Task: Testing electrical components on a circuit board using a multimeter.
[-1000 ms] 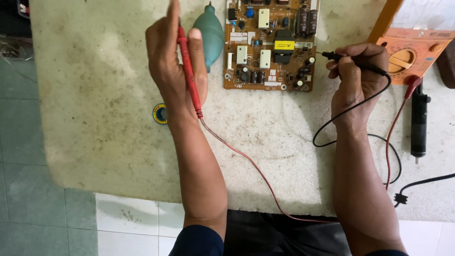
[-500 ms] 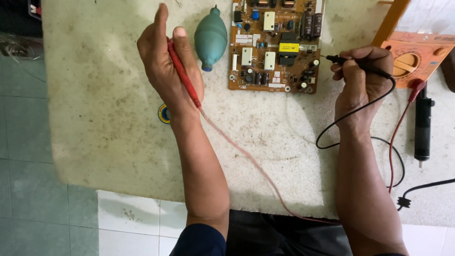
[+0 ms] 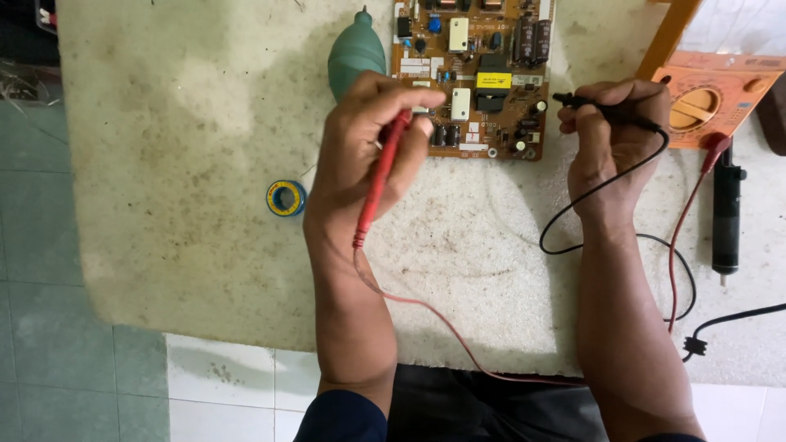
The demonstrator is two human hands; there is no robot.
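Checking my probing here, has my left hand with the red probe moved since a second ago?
Yes. The left hand with the red probe has shifted right, from left of the green blower to the circuit board edge.

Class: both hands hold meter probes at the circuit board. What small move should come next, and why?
Probably lower the red probe in the left hand onto the circuit board. Its tip sits at the board's left edge, hidden by fingers, while the black probe in the right hand already points at the right edge.
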